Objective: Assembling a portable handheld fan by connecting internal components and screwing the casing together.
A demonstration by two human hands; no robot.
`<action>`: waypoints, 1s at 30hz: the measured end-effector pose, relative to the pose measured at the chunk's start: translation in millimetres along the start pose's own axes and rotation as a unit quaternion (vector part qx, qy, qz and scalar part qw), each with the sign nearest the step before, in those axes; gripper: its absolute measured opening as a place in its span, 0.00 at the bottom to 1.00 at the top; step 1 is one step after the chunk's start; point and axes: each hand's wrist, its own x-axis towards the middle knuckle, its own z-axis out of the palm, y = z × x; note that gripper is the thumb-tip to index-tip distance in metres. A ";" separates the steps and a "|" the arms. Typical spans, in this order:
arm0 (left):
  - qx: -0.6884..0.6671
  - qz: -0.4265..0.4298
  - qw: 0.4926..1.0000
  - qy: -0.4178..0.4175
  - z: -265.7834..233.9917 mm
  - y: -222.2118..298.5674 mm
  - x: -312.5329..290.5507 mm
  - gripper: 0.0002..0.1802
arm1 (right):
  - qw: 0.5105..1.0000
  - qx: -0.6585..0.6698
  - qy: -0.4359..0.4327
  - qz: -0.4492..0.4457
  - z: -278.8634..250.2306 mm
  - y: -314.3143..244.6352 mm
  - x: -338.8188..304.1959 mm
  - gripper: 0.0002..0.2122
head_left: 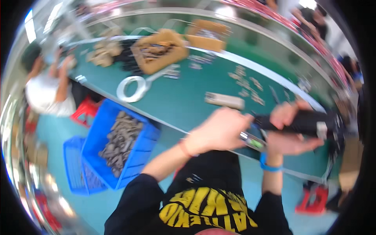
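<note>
Over the near edge of the green worktable, I see my two hands brought close together, just above my lap. My right hand is wrapped around a long black bar-shaped part, thumb on top and fingers cupped underneath, so it is gripping that part and holding it roughly level, pointing off to my right. My left hand sits just beside it with the fingers curled inward; it seems to pinch a small silvery tool with a green spot that touches the near end of the black part, though motion blur keeps me from telling how firmly. A blue band circles my right wrist and a thin red one my left. On the table behind my hands lies a pale flat rectangular piece, with scattered small parts farther back, a white ring of tape to the left, and a brown cardboard tray beyond that. Down at my left, on the floor, a blue crate holds a heap of grey metal pieces, with a second blue crate beside it. Another person in a white shirt sits at the far left end of the table.
</note>
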 end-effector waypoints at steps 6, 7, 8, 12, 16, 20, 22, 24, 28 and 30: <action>0.026 -0.033 0.999 0.029 22.3 0.9 0.3 0.24 | 0.992 -0.098 0.060 -0.044 -1.5 -25.4 -10.2 0.46; 0.024 -0.032 0.999 0.007 21.8 0.9 1.8 0.25 | 0.983 -0.130 0.061 -0.114 9.6 -24.5 -7.3 0.40; 0.020 -0.025 0.999 -0.017 20.8 1.7 1.4 0.26 | 0.987 -0.125 0.030 -0.097 -5.7 -34.0 -4.4 0.43; 0.034 -0.018 0.999 -0.010 20.0 -0.8 -0.1 0.26 | 0.984 -0.175 -0.005 -0.043 -51.2 -74.6 23.5 0.41; 0.019 0.014 1.000 -0.005 23.7 -8.4 -5.4 0.22 | 0.960 -0.275 -0.007 0.042 -97.3 -120.5 55.0 0.31; -0.008 0.063 0.998 0.030 23.0 -14.4 -16.2 0.16 | 0.876 -0.436 0.143 0.152 -178.6 -178.6 72.6 0.30; -0.015 0.066 0.997 0.044 24.9 -12.2 -21.8 0.14 | 0.775 -0.524 0.276 0.222 -203.6 -179.3 75.8 0.28; 0.018 0.064 0.997 0.046 23.3 -12.8 -22.6 0.15 | 0.679 -0.628 0.287 0.250 -252.8 -188.6 74.0 0.27; 0.056 0.066 0.996 -0.014 15.6 -10.0 -9.5 0.17 | 0.629 -0.732 0.178 0.192 -268.2 -178.7 31.6 0.25; 0.052 0.060 0.995 -0.060 11.7 -9.1 -5.6 0.19 | 0.608 -0.754 0.184 0.168 -257.8 -168.3 20.9 0.26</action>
